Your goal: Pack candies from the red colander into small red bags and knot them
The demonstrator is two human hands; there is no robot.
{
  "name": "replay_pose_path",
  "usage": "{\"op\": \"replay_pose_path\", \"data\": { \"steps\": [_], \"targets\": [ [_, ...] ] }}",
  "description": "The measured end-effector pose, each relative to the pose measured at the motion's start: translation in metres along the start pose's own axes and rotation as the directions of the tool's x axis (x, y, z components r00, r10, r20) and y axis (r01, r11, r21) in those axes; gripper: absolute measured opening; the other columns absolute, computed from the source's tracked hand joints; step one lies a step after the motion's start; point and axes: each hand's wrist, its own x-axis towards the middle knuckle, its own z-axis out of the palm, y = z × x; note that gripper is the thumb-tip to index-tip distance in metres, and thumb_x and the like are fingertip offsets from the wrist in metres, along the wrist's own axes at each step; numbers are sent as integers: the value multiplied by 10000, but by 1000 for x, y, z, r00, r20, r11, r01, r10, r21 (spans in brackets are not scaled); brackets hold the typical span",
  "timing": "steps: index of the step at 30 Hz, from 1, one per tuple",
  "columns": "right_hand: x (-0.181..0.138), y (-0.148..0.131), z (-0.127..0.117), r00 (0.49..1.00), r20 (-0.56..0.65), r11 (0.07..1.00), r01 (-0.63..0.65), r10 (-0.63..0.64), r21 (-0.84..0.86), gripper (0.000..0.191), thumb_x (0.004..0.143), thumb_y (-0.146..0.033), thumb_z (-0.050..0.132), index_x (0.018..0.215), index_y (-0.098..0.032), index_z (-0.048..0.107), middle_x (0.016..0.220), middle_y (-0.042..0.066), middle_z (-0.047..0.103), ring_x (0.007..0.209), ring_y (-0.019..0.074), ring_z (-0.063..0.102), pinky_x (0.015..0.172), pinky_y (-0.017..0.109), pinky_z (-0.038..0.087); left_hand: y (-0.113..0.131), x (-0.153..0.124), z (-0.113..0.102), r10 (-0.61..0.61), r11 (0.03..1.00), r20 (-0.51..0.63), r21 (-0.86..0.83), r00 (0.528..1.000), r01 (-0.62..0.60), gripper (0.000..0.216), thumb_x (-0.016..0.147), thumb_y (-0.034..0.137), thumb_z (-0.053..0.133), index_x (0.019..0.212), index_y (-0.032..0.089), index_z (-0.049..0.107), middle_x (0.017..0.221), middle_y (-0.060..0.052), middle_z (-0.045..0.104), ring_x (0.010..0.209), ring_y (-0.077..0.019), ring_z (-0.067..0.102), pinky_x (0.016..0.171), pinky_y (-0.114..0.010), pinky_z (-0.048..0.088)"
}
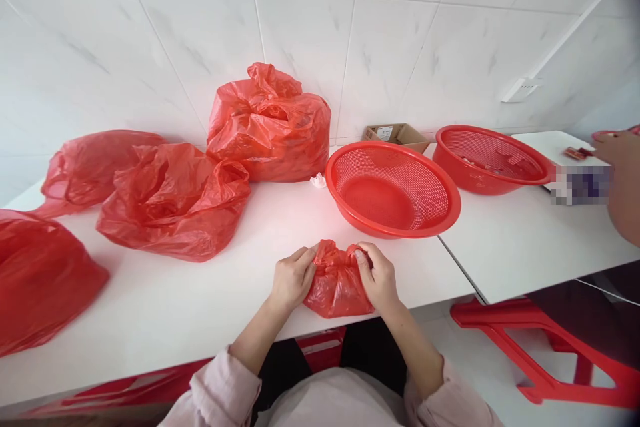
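At the table's front edge lies a small red plastic bag (pixel 337 290), its top gathered and bunched. My left hand (pixel 293 277) pinches the left side of its gathered top between thumb and fingers. On the other side, my right hand (pixel 377 273) grips the top right corner with the thumb pressed on it. The bag looks filled, but its contents are hidden. Just behind it stands a red plastic colander (pixel 393 190) with nothing in it.
Large red plastic bags stand to the left, including a full tied one (pixel 270 133) against the tiled wall. At the right are a second red colander (pixel 493 157) holding small items, a cardboard box (pixel 397 135), another person's arm (pixel 625 180) and a red stool (pixel 545 347).
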Motion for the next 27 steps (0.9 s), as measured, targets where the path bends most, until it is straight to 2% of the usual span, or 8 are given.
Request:
{"op": "replay_pose_path", "data": {
  "steps": [4,6,10,12,15,18,23,27],
  "targets": [
    [11,15,-10,999,-18,998,31,-32,-52,206,990,-296,404,997,-201,586,935,70,670,866,185,633,814,310,481,-11,-9,-6,-8,1000,-24,23,1000,8,400,967,184,363,1289,190,600,790,-28,651,659,-141,623,625,-233,480],
    [13,17,-11,999,-30,996,29,-31,-81,218,990,-308,403,987,-201,594,916,62,678,836,182,633,781,306,479,-14,-15,-8,-25,999,-59,40,998,27,392,971,194,358,1272,196,609,736,-12,623,602,-128,586,584,-220,456],
    [11,5,-9,997,-72,989,-30,20,-147,213,982,-331,436,960,-200,602,868,59,665,780,195,596,714,316,452,-10,-28,-8,-79,992,-138,91,987,92,382,976,204,332,1188,172,649,668,-11,569,540,-133,524,521,-229,407],
    [6,-7,-5,998,-59,987,-37,28,-154,207,980,-332,444,946,-200,599,910,68,654,838,207,583,758,330,453,-2,-32,-4,-76,991,-117,102,990,88,375,973,211,346,1189,188,652,719,-27,614,593,-147,569,552,-237,435],
    [-4,-22,7,1000,-21,988,-25,22,-154,216,998,-305,396,980,-198,583,998,84,639,925,214,573,841,354,447,11,-35,6,-75,991,-63,107,995,81,378,974,222,372,1265,241,613,910,-41,709,737,-164,657,639,-249,491],
    [-11,-18,21,999,30,980,-39,46,-194,243,1007,-284,356,973,-195,579,955,78,632,887,207,582,825,349,446,16,-32,16,-120,984,-49,129,992,126,389,975,210,385,1307,254,583,1076,-38,735,834,-184,699,669,-268,505],
    [-15,8,30,992,89,970,-66,89,-235,262,1009,-281,348,950,-190,586,908,67,635,816,194,606,752,313,448,12,-26,22,-191,964,-34,184,981,194,383,960,199,417,1284,260,611,1024,-29,756,740,-219,698,584,-301,456],
    [-13,13,29,984,132,962,-84,121,-258,248,999,-282,369,979,-197,602,933,64,659,805,205,622,724,317,428,13,-25,23,-229,954,-31,189,973,230,392,952,198,425,1287,273,613,935,-30,756,697,-224,670,562,-301,410]
  ]
}}
